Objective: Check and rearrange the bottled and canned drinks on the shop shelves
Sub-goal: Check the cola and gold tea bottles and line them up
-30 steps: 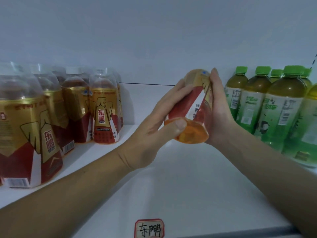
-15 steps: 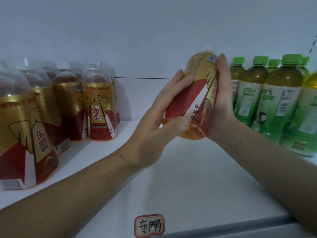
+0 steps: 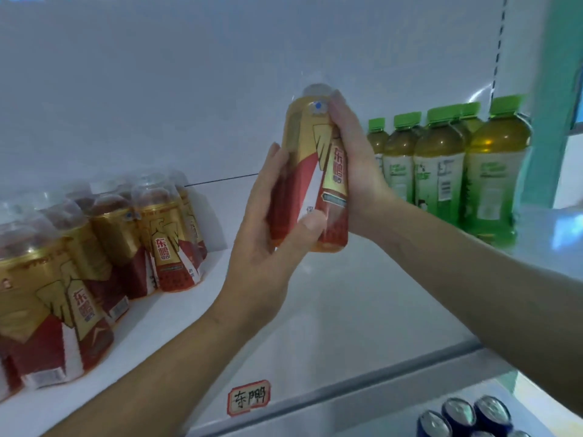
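Observation:
A gold-and-red drink bottle (image 3: 310, 159) with a clear cap is held nearly upright above the white shelf (image 3: 347, 310), between both hands. My left hand (image 3: 268, 234) grips its lower left side, thumb across the front near the base. My right hand (image 3: 356, 171) holds its right side, fingers reaching up to the shoulder. Several matching gold-and-red bottles (image 3: 164, 234) stand in rows on the shelf's left. Several green-capped tea bottles (image 3: 441, 171) stand on the right.
A red-framed handwritten label (image 3: 249, 397) sits on the shelf's front edge (image 3: 378, 383). Blue can tops (image 3: 463, 416) show on the shelf below at bottom right. A teal upright (image 3: 545, 121) bounds the right side. The white back wall is close behind.
Both hands have raised the bottle and tipped it from lying base-toward-me to nearly upright, its label now facing me. The view has shifted down, showing cans below.

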A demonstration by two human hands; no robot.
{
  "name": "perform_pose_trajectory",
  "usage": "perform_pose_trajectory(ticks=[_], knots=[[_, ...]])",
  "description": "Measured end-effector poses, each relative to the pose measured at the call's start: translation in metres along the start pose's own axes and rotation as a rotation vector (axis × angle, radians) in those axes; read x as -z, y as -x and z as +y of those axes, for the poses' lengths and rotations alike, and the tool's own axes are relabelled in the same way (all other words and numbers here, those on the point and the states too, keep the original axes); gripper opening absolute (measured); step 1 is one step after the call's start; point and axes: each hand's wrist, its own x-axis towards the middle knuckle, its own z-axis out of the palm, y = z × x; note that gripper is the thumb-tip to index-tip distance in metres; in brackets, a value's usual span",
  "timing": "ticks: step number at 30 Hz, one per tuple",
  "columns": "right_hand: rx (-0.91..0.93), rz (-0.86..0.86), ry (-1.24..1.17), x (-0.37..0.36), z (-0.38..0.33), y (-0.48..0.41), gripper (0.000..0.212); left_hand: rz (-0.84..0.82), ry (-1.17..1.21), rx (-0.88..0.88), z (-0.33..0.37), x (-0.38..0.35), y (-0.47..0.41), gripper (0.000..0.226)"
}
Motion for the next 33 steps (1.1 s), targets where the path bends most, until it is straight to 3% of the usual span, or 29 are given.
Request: perform_pose_trajectory(ticks=[2, 6, 9, 12, 17, 19, 22, 26, 29, 33], knots=[[0.049, 0.054, 0.139, 0.012, -0.015, 0.014, 0.056, 0.067, 0.046, 0.029, 0.012, -0.021, 0.001, 0.063], [0.167, 0.114, 0.609, 0.048, -0.053, 0.071, 0.049, 0.041, 0.151, 0.185, 0.027, -0.085, 0.018, 0.074], [0.147, 0.034, 0.836, 0.092, -0.091, 0.133, 0.039, -0.059, 0.197, 0.315, 0.037, -0.15, 0.038, 0.055], [-0.007, -0.034, 1.017, 0.147, -0.124, 0.198, 0.034, -0.141, 0.207, 0.415, 0.032, -0.218, 0.065, 0.044], [-0.264, 0.036, 1.26, 0.24, -0.149, 0.304, 0.049, -0.239, 0.115, 0.555, -0.006, -0.331, 0.138, 0.058], [-0.406, 0.057, 1.282, 0.276, -0.137, 0.34, 0.031, -0.325, 0.08, 0.634, -0.026, -0.366, 0.171, 0.067], [-0.576, 0.113, 1.303, 0.325, -0.104, 0.384, 0.03, -0.425, 0.081, 0.77, -0.057, -0.407, 0.22, 0.077], [-0.785, 0.209, 1.343, 0.376, -0.046, 0.435, 0.051, -0.623, 0.064, 0.907, -0.105, -0.442, 0.273, 0.071], [-0.891, 0.27, 1.353, 0.398, -0.007, 0.472, 0.044, -0.794, 0.025, 0.974, -0.147, -0.461, 0.298, 0.073], [-1.013, 0.365, 1.404, 0.455, 0.049, 0.527, 0.05, -0.794, -0.119, 1.127, -0.203, -0.492, 0.348, 0.058]])
